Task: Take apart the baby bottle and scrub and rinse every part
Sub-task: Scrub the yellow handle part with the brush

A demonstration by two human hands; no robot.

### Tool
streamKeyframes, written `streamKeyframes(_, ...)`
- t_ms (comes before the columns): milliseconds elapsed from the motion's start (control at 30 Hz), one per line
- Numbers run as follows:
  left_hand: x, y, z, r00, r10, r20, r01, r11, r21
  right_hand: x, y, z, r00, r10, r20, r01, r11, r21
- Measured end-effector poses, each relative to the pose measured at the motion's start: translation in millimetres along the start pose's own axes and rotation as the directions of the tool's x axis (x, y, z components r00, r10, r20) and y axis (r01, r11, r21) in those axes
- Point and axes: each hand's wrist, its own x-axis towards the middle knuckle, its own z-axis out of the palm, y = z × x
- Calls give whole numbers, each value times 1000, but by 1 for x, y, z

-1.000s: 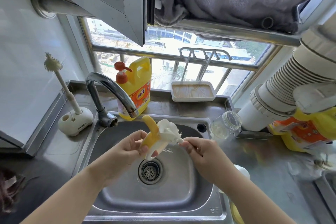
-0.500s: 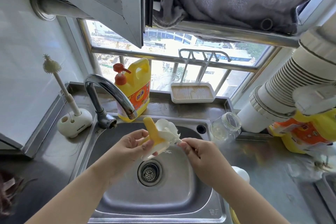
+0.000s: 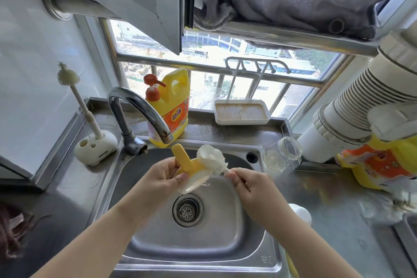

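- Your left hand (image 3: 162, 178) grips one yellow-handled bottle part (image 3: 187, 166), fingers and thumb curled round it, above the middle of the one sink (image 3: 144, 244); one yellow handle points up toward the tap (image 3: 144, 108).
- Your right hand (image 3: 250, 187) pinches the stem of one white brush (image 3: 213, 159); its head lies against the top of the bottle part.
- One clear glass bottle body (image 3: 283, 153) lies on its side on the worktop (image 3: 334, 205), just beside the sink's back right corner.
- One drain strainer (image 3: 187, 210) sits in the sink floor, below both hands.
- One silicone brush (image 3: 74, 95) stands upright in one white holder (image 3: 96, 149) at the sink's back left corner.
- Detergent jugs, count two: one yellow pump jug (image 3: 171, 108) behind the tap; one more jug (image 3: 383, 162) at the worktop's right edge.
- One white tray (image 3: 242, 113) rests on the back ledge; whether it holds anything cannot be told.
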Motion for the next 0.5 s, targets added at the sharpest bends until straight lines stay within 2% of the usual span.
streamKeyframes(67, 0, 0, 1, 999, -2, -41, 0, 999, -42, 0, 4, -2, 999, 38, -10, -38, 999, 23)
streamKeyframes(200, 1, 1, 0, 995, -46, -90, 33, 988, -149, -6, -9, 1, 997, -76, 22, 75, 997, 34)
streamKeyframes(333, 2, 2, 4, 987, -90, -136, 47, 956, -290, 3, -1, 1, 999, -24, -40, 24, 1000, -7)
streamKeyframes(433, 3, 5, 6, 976, -98, -192, 33, 948, -316, -2, -13, 6, 992, -126, 0, 126, 992, -1)
streamKeyframes(500, 4, 7, 7, 967, -103, -232, 24, 948, -319, -3, -14, 9, 992, -130, -1, 130, 991, -13)
